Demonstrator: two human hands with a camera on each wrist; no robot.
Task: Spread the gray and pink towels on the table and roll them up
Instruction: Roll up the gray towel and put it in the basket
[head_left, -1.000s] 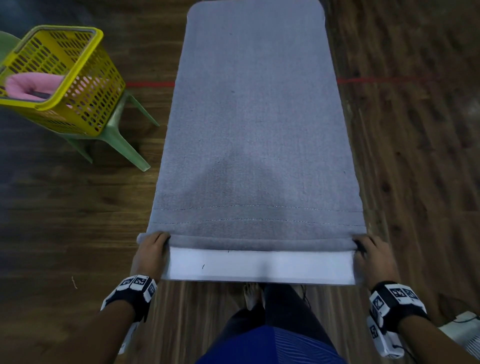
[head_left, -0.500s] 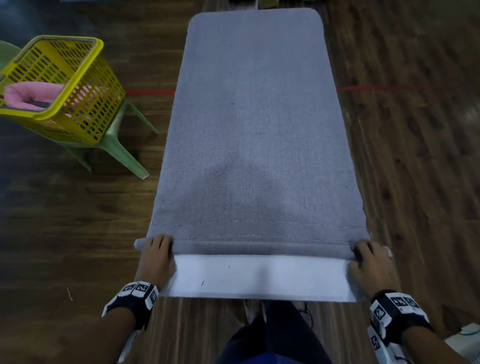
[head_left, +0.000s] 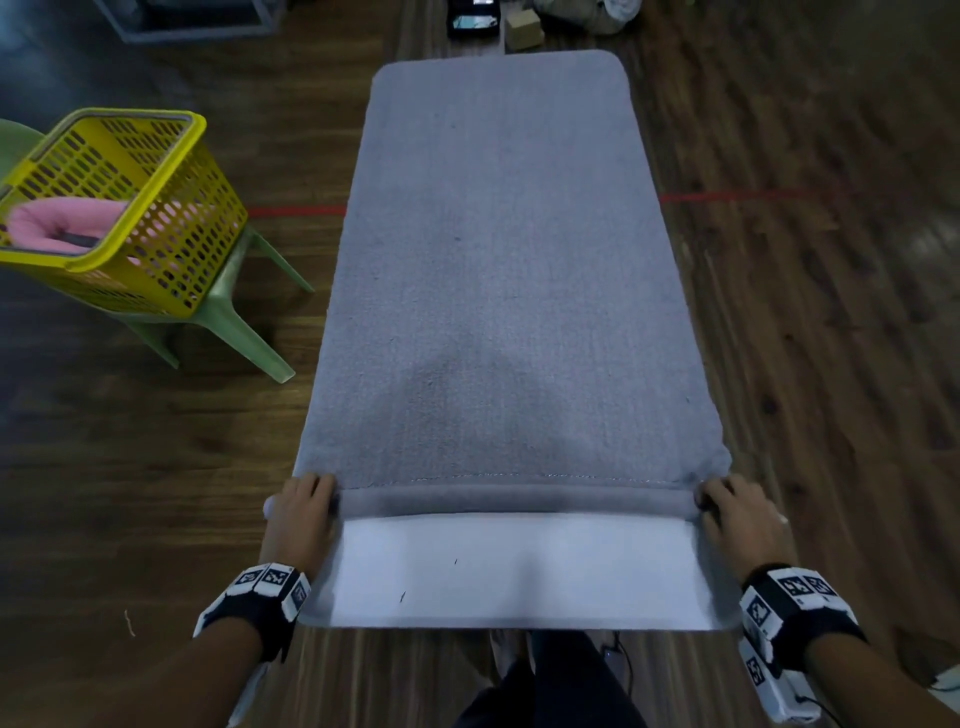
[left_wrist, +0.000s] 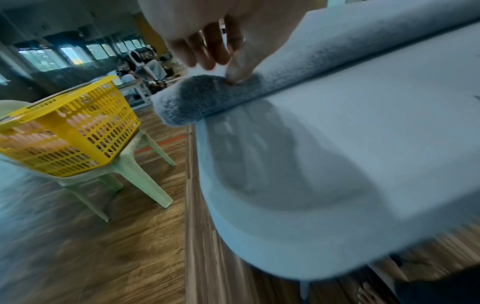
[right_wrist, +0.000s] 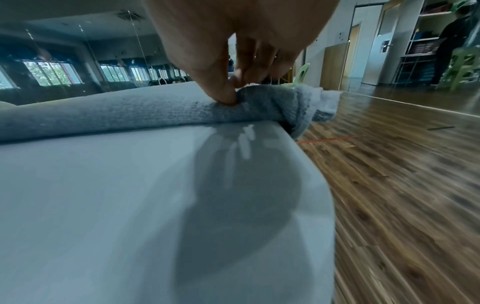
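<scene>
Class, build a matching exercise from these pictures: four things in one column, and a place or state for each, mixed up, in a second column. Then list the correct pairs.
Things
1. gray towel
2. pink towel
3. yellow basket
4. left hand

Places or states
A. stands on a green chair
B. lies inside the basket
C. spread along the table, near end rolled
D. grips one end of the roll

Pairs: 1-C, 2-B, 3-A, 4-D

Towel (head_left: 498, 291) on the table (head_left: 519, 571) — basket (head_left: 171, 249), holding another towel (head_left: 57, 228), on a chair (head_left: 234, 317) to its left.
</scene>
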